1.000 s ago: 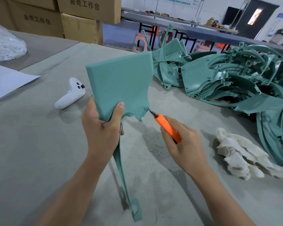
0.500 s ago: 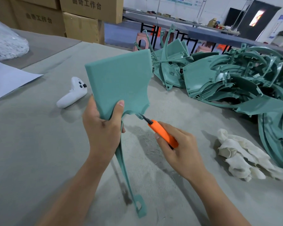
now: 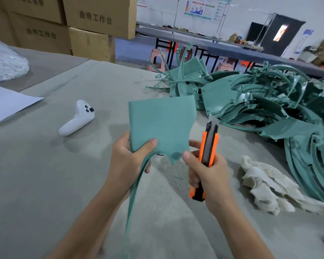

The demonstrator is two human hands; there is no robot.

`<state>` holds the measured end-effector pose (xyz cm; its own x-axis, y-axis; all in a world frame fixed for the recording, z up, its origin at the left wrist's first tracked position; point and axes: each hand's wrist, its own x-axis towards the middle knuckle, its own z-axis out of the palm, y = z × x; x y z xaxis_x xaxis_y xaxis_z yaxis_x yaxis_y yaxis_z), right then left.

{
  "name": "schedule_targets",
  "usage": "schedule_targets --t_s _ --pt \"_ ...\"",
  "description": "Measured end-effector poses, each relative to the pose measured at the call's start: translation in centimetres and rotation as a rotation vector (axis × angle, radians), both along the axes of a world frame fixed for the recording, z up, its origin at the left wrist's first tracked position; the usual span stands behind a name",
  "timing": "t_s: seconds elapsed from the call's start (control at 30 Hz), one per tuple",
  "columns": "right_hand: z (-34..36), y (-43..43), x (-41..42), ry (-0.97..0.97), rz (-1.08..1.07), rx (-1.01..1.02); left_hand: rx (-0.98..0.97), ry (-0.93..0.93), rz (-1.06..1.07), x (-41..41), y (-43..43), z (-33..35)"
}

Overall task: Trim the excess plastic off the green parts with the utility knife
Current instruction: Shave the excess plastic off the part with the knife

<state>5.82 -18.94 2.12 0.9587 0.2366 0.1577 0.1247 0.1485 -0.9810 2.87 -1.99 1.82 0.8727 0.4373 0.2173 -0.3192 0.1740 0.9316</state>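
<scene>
I hold a flat green plastic part (image 3: pixel 160 124) upright above the table. My left hand (image 3: pixel 128 165) grips its lower left corner, thumb on the front face. A thin green strip hangs from the part down past my left wrist. My right hand (image 3: pixel 207 174) grips an orange and black utility knife (image 3: pixel 207 152) held upright, blade up beside the part's right edge. The right thumb presses the part's jagged lower right corner.
A big pile of green parts (image 3: pixel 260 101) covers the right of the grey table (image 3: pixel 36 174). A white rag (image 3: pixel 266 184) lies right of my right hand. A white controller (image 3: pixel 77 119) and a paper sheet (image 3: pixel 6 101) lie at the left. Cardboard boxes (image 3: pixel 94 21) stand behind.
The knife swung from pointing sideways at the part's lower edge to standing upright beside its right edge. My right thumb came onto the part's lower right corner. The part sank lower in view.
</scene>
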Motion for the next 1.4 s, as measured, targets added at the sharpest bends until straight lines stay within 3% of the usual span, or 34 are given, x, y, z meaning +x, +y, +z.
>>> schedule_targets --t_s 0.37,0.57,0.63,0.7,0.77,0.83,0.93,1.07,1.2,1.3,1.4 --pt "0.1 -1.1 0.2 0.038 0.133 0.017 0.061 0.11 -0.221 0.0 1.4 0.0" --pt "1.3 -2.3 0.9 0.1 -0.175 0.078 0.149 0.3 -0.587 -0.7 2.5 0.0" --pt "1.4 -2.6 1.0 0.1 -0.231 0.047 0.041 0.347 -0.648 -0.7 2.5 0.0" --pt "1.4 -2.5 1.1 0.115 -0.306 0.098 -0.312 0.332 -0.675 -0.5 2.2 0.1" --pt "1.2 -2.4 1.4 0.187 -0.378 0.248 -0.613 0.192 -0.633 -0.2 1.7 0.1" --pt "1.1 -2.4 1.5 0.298 -0.408 0.39 -0.491 0.078 -0.566 0.0 1.0 -0.1" --pt "0.4 -2.0 1.5 0.355 -0.415 0.452 -0.17 0.061 -0.501 -0.2 -0.3 -0.5" --pt "-0.2 -0.4 0.5 0.226 -0.355 0.29 -0.225 0.12 -0.506 -0.7 -1.8 -0.7" --pt "-0.4 0.7 -0.3 0.147 -0.186 0.159 -0.222 0.149 -0.261 -0.7 -1.8 -0.3" --pt "0.1 0.3 -0.1 0.034 -0.176 0.037 -0.411 0.213 -0.142 -0.4 -0.7 0.1" --pt "-0.2 -0.8 0.3 -0.223 -0.168 -0.23 -0.646 0.305 -0.104 -0.3 0.4 0.6"
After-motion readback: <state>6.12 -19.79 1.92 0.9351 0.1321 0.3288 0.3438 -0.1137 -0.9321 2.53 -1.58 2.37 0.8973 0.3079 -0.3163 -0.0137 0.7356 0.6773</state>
